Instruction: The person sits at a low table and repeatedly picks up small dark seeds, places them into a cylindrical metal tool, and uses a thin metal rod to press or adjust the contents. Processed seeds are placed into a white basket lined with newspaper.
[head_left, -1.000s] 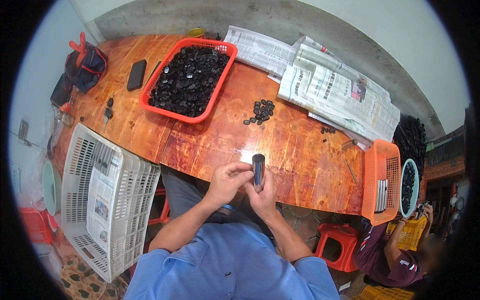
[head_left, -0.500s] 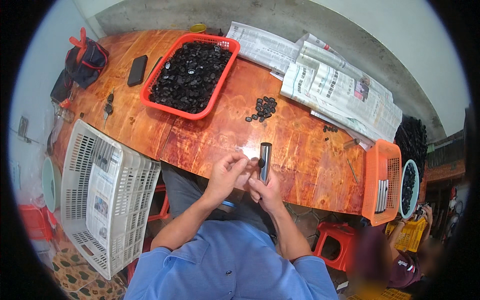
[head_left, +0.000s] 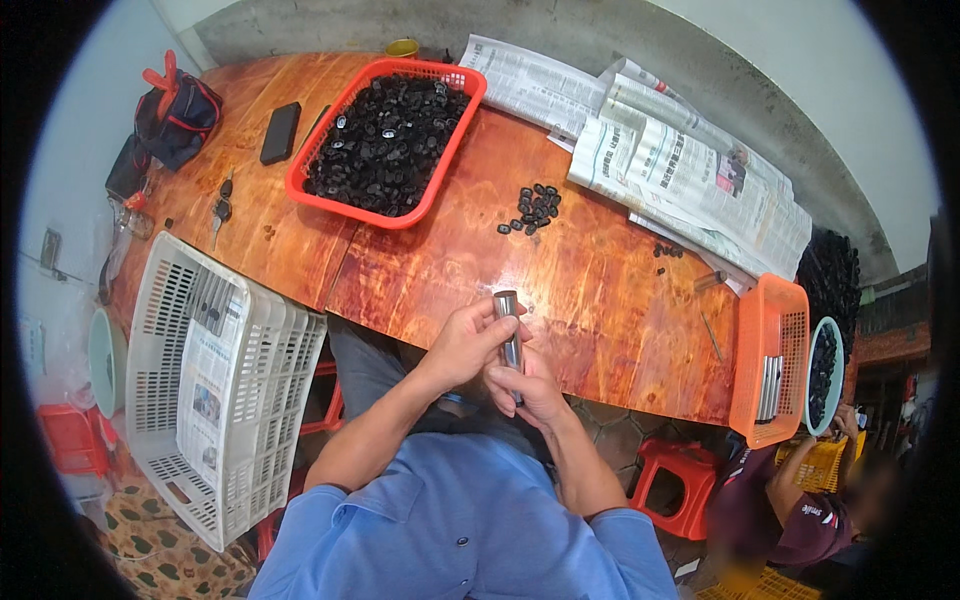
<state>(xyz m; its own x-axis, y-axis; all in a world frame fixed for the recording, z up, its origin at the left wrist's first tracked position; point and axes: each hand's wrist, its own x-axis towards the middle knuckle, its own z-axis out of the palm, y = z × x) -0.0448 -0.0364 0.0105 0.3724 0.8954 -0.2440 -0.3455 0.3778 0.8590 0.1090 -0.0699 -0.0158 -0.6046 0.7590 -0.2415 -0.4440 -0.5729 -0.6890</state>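
Table (head_left: 620, 335), your left side: dark bag (head_left: 186, 130) with red trim; black rectangular case (head_left: 280, 133); bunch of keys (head_left: 221, 209), nearer you. Far edge: small yellow dish (head_left: 403, 48). Far right of centre, ahead of you: overlapping newspapers (head_left: 690, 160). Floor to your right: red stool (head_left: 675, 480). Beyond it: person in maroon shirt (head_left: 815, 520), near a yellow crate (head_left: 823, 465). Lower left of you: patterned cloth (head_left: 150, 525), heart-like green shapes on tan.

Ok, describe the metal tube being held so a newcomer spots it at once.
Find the glossy wooden table, then its near edge. There, the left hand and right hand hold a shiny metal tube. Unlike the silvery pieces in the orange basket, it's gripped.
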